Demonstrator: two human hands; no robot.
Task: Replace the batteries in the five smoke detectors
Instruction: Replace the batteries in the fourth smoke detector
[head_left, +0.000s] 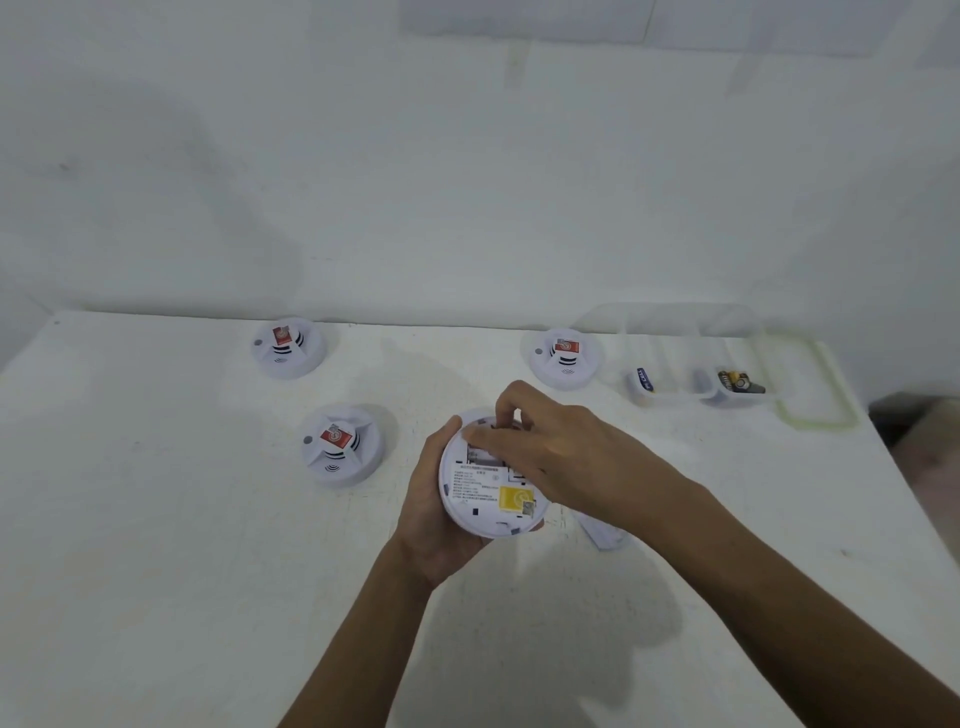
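Note:
My left hand (431, 514) holds a white smoke detector (485, 496) upside down above the table, its back with a printed label and a yellow sticker facing up. My right hand (550, 447) reaches over it, with fingertips pressed into the battery bay at its far edge; what they grip is hidden. Three other white detectors with red stickers rest face up on the table: one at the back left (288, 347), one at the back right (565, 357), one to the left of my hands (340, 446).
A clear plastic tray (696, 364) at the back right holds a blue battery (643, 379) and several dark batteries (740, 382). A small white piece (602, 535) lies on the white table (156, 519) under my right forearm. The table's right edge falls away near a brown object (924, 431).

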